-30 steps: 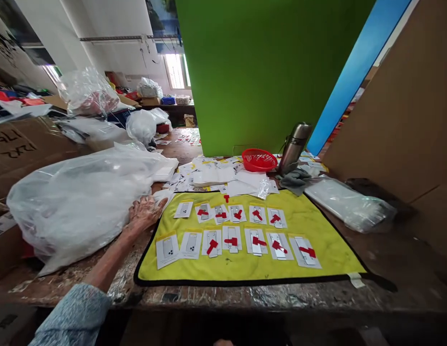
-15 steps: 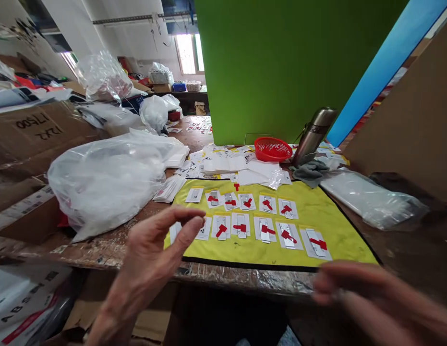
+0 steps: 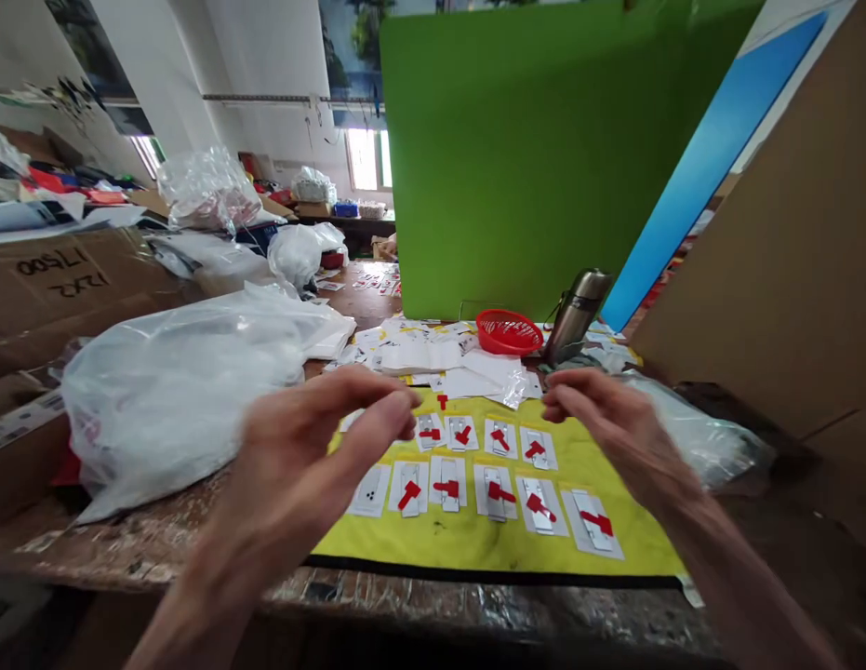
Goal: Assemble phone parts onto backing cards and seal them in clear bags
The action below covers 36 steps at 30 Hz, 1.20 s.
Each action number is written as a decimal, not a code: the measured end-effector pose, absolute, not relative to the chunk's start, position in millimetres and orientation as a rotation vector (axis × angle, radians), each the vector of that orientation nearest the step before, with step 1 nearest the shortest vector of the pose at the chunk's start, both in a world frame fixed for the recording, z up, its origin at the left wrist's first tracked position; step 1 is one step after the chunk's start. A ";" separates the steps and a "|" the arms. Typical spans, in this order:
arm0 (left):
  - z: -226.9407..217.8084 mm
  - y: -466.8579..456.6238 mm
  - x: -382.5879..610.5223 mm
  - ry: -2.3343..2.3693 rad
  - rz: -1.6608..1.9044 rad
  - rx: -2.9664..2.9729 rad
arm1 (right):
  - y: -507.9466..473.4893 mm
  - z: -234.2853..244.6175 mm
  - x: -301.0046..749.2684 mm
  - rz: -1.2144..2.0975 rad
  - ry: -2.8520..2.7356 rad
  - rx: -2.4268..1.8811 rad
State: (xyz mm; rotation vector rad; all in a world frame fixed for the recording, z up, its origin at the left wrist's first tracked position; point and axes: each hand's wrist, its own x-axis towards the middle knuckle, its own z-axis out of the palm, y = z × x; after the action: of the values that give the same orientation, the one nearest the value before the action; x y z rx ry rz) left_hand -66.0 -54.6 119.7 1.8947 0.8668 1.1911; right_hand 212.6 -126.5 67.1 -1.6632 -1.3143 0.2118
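Observation:
My left hand [image 3: 321, 456] is held above the left side of a yellow mat [image 3: 439, 549], thumb and forefinger brought together in a pinch. Whatever lies between these fingertips, if anything, is too small to make out. Over the mat's right side hovers my right hand [image 3: 606, 419], its fingers curled together and slightly blurred. Several small white cards lie in two rows below, most bearing a silvery strip and a red hammer-shaped piece, such as the card at the right end [image 3: 592, 523]. A loose red piece [image 3: 443, 401] rests near the mat's far edge. My left hand hides some cards.
Behind the mat are stacked white papers [image 3: 422, 356], a red plastic basket [image 3: 508, 332] and a metal thermos flask [image 3: 578, 314]. A large filled plastic bag [image 3: 188, 381] sits left; a clear plastic bundle [image 3: 704, 433] lies right. A green panel [image 3: 544, 167] stands behind.
My right hand has risen from the lower right corner to above the mat's right side. My left hand stays pinched and is slightly nearer the cards. The view has tilted up.

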 end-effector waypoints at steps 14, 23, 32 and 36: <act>-7.0 78.9 141.9 1.190 0.531 2.441 | -7.0 -67.0 264.4 -0.145 -1.370 -1.807; -26.3 93.6 153.2 1.195 0.653 2.492 | -15.2 -59.4 260.9 0.025 -1.245 -1.727; 1.3 53.1 119.3 1.047 0.915 2.291 | -25.5 -9.4 232.9 0.519 -0.951 -1.513; 7.6 37.8 94.9 0.961 0.989 2.149 | -46.1 4.1 217.7 0.645 -0.939 -1.404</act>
State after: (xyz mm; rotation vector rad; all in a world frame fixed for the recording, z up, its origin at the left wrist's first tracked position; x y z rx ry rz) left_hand 94.9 37.8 7.6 2.1494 0.9612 0.9887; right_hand 217.7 -46.1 4.1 -1.4044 -0.9388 0.6450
